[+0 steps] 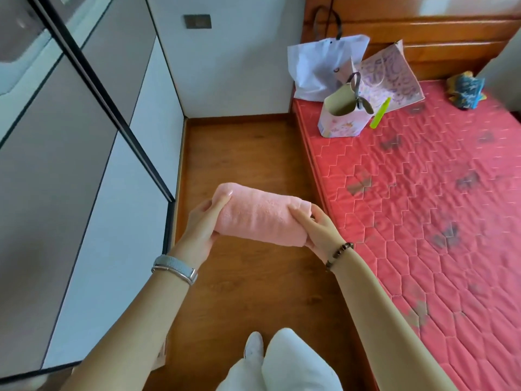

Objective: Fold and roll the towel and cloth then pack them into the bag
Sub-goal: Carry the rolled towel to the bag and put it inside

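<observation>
A pink towel (259,215), rolled into a thick cylinder, is held in the air over the wooden floor beside the bed. My left hand (201,228) grips its left end, thumb on top. My right hand (315,225) grips its right end. A small open pink paper bag (342,119) with a dark ribbon handle stands upright on the red mattress, far ahead and to the right. A crumpled blue and yellow cloth (466,90) lies near the far right of the mattress.
A white plastic bag (318,67) and a purple patterned gift bag (392,74) lean by the wooden headboard (423,26). A green stick-like object (380,112) lies beside the small bag. The red quilted mattress (423,207) fills the right; wardrobe doors (84,165) line the left.
</observation>
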Motion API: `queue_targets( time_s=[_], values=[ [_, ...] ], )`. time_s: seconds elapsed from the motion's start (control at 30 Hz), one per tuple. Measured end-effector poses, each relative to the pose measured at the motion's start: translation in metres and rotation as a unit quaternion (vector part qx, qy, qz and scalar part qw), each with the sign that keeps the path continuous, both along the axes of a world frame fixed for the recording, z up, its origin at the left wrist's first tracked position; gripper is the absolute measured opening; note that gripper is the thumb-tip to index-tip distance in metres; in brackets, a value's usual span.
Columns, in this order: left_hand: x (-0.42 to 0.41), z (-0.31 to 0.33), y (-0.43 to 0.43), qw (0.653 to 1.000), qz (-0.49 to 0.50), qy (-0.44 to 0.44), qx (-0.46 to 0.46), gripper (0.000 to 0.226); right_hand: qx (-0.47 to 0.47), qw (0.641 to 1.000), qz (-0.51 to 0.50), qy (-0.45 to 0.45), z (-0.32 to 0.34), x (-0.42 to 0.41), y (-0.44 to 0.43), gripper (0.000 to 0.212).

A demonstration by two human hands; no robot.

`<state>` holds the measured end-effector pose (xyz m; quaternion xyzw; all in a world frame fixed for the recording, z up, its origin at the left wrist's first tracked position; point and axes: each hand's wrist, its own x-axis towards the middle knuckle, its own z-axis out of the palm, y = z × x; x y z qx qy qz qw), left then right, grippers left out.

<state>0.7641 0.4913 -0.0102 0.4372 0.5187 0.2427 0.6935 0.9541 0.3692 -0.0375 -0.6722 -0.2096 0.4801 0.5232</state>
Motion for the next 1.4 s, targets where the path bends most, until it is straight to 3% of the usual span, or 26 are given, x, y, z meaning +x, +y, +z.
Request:
queue_targets(
  time_s=[0.1, 0.27, 0.5, 0.67, 0.83, 1.03, 1.17, 1.23, 1.4],
  values=[
    [0.010, 0.001, 0.024, 1.000, -0.010, -0.005, 0.001, 0.046, 0.011, 1.000, -0.010, 0.019, 0.002, 0.010, 0.018, 0.044],
    [0.034, -0.005, 0.058, 1.000, -0.015, -0.014, 0.013, 0.035, 0.023, 0.999, -0.016, 0.025, 0.003, 0.033, 0.052, 0.031],
    [0.090, -0.009, 0.125, 0.999, -0.014, -0.014, 0.025, 0.024, 0.029, 0.999, -0.029, 0.027, 0.001, 0.084, 0.118, 0.035],
    [0.147, -0.007, 0.180, 0.999, -0.028, -0.015, 0.020, 0.035, 0.040, 0.997, -0.053, 0.026, 0.007, 0.141, 0.168, 0.032],
    [0.216, -0.008, 0.231, 0.999, -0.012, -0.041, -0.001, 0.027, 0.041, 0.996, -0.071, 0.028, 0.013, 0.197, 0.209, 0.032],
    [0.268, -0.025, 0.281, 1.000, -0.019, -0.008, -0.015, 0.051, 0.022, 0.996, -0.086, 0.021, 0.012, 0.244, 0.248, 0.046],
    [0.294, -0.025, 0.305, 0.999, -0.016, -0.038, -0.027, 0.026, 0.009, 0.995, -0.097, 0.029, 0.008, 0.267, 0.270, 0.043],
    [0.307, -0.027, 0.319, 0.998, -0.017, -0.047, -0.033, 0.026, 0.006, 0.994, -0.100, 0.034, 0.006, 0.277, 0.283, 0.036],
    [0.347, -0.036, 0.370, 0.994, -0.065, 0.082, -0.041, 0.035, 0.003, 0.992, -0.120, 0.041, 0.000, 0.304, 0.321, 0.024]
  ],
)
